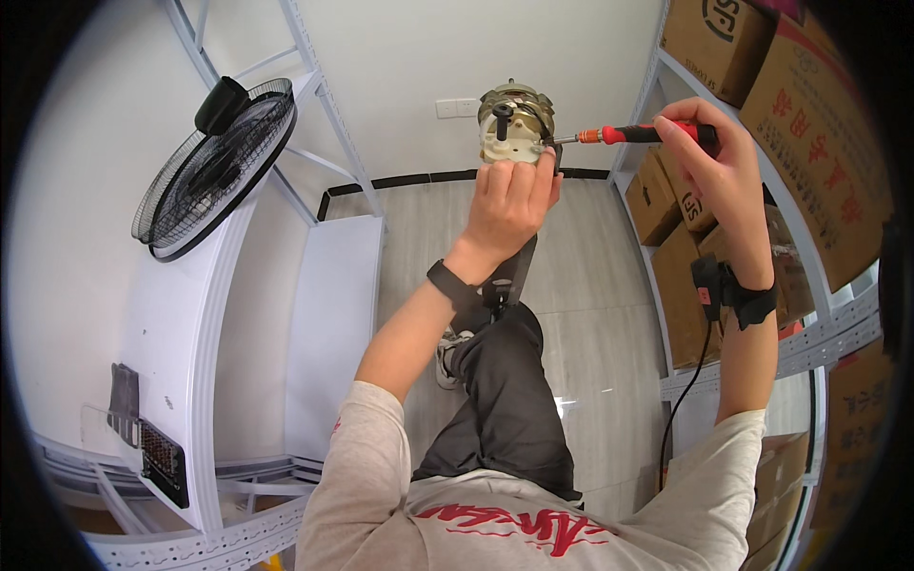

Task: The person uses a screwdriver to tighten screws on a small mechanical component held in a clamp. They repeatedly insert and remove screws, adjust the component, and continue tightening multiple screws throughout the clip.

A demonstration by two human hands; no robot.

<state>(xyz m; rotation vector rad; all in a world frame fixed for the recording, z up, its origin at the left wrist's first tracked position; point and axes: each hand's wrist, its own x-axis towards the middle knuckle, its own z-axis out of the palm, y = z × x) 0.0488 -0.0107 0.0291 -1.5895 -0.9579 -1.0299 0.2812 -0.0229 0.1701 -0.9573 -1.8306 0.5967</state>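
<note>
A fan motor (517, 103) with a metal body and a whitish plastic gear housing (511, 148) stands in front of me, upper centre. From the housing rises a black knob (502, 118). My left hand (511, 202) is closed against the housing's near side, fingertips partly hidden behind it. A red and black screwdriver (633, 134) lies sideways in my right hand (712, 157), held by its handle end between thumb and fingers. Its metal shaft points left, and the tip meets the motor's right side beside my left fingertips.
A black fan grille (214, 171) rests on the white shelf (214, 285) at left. An open bit case (164, 462) lies nearer on it. Cardboard boxes (819, 143) fill the right rack. A black cable (687, 381) hangs from my right wrist. Below the motor stands a dark post (514, 276).
</note>
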